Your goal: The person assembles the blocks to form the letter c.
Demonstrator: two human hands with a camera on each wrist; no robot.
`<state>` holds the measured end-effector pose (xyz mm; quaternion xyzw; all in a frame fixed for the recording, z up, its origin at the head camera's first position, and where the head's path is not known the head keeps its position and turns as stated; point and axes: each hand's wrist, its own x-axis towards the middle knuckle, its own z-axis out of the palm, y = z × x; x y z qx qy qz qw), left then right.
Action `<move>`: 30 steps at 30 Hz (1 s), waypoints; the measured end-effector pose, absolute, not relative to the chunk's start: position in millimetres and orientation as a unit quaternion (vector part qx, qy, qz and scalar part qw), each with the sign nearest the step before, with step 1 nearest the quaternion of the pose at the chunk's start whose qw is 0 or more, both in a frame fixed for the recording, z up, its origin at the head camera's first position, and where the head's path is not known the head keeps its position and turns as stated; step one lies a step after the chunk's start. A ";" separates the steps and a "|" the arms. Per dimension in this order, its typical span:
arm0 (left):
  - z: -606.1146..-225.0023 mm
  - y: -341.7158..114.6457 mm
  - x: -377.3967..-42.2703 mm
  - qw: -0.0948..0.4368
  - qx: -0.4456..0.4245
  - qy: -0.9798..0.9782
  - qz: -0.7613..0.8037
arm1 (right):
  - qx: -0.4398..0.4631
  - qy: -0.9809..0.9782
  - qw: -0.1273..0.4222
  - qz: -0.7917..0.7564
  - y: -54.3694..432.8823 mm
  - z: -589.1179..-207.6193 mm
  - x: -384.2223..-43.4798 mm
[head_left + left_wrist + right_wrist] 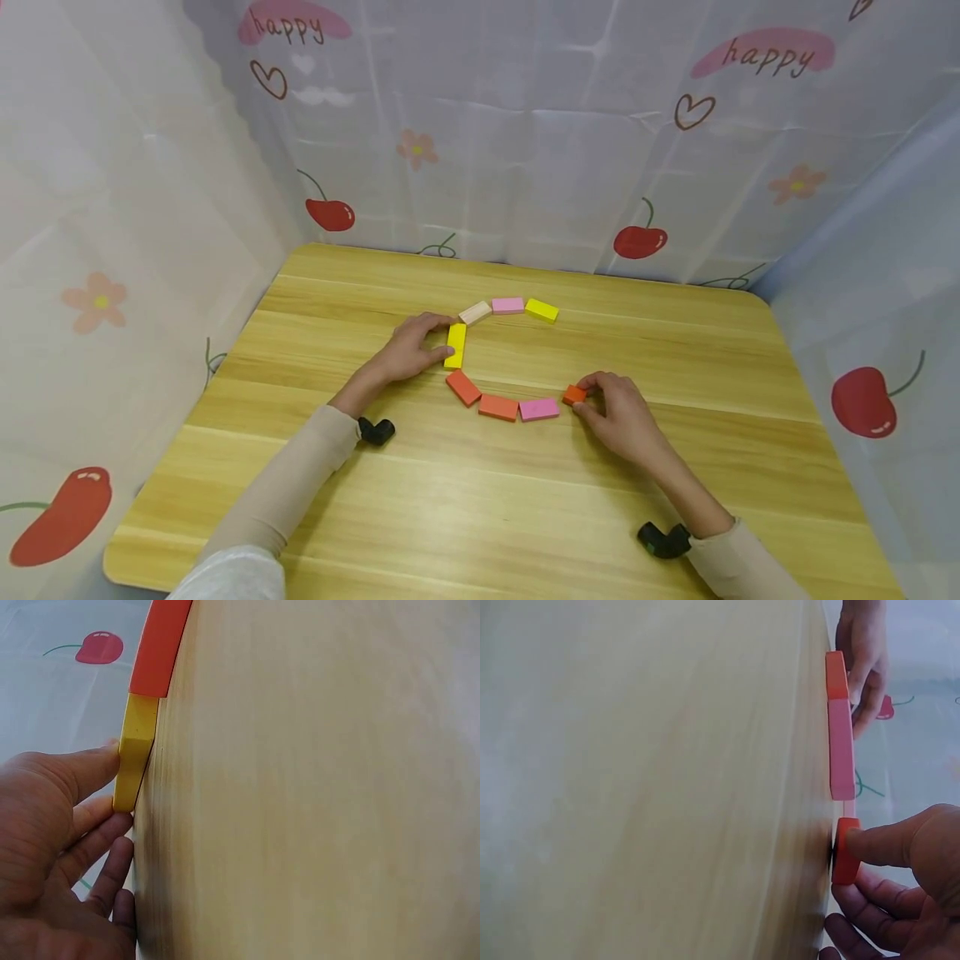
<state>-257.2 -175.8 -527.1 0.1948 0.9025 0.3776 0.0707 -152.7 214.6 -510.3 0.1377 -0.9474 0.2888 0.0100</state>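
My left hand (411, 347) pinches a yellow block (457, 340) at the left of a curved row on the table, thumb on one end and fingertips at the other. In the left wrist view its thumb lies on that yellow block (135, 750), beside an orange-red block (160, 649). My right hand (618, 415) pinches an orange block (574, 395) between thumb and fingers, a small gap right of the pink block (539, 409) that ends the near row. The right wrist view shows the thumb on the orange block (846, 851), apart from the pink block (841, 750).
Along the far side of the curve lie a plain wood block (475, 312), a pink block (507, 306) and a yellow block (542, 311). Two orange-red blocks (498, 407) join the near side. Printed curtains (525, 167) surround the wooden table (480, 517).
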 end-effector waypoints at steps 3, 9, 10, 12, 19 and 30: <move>-527.7 -176.6 -257.0 0.070 0.196 0.903 0.377 | 0.142 -0.948 0.011 0.284 212.9 -510.9 -153.2; -528.8 -177.8 -256.5 0.070 0.194 0.903 0.377 | 0.162 -0.947 0.020 0.277 210.3 -511.0 -153.5; -528.9 -177.8 -256.5 0.069 0.194 0.903 0.377 | 0.164 -0.947 0.021 0.275 209.8 -510.7 -153.5; -528.8 -177.7 -256.7 0.069 0.194 0.903 0.377 | 0.167 -0.948 0.020 0.270 208.8 -510.4 -153.6; -527.1 -177.3 -256.9 0.067 0.197 0.902 0.379 | 0.171 -0.948 0.023 0.267 207.1 -510.9 -154.0; -527.4 -177.5 -257.1 0.070 0.194 0.903 0.376 | 0.163 -0.951 0.021 0.260 205.9 -513.0 -153.4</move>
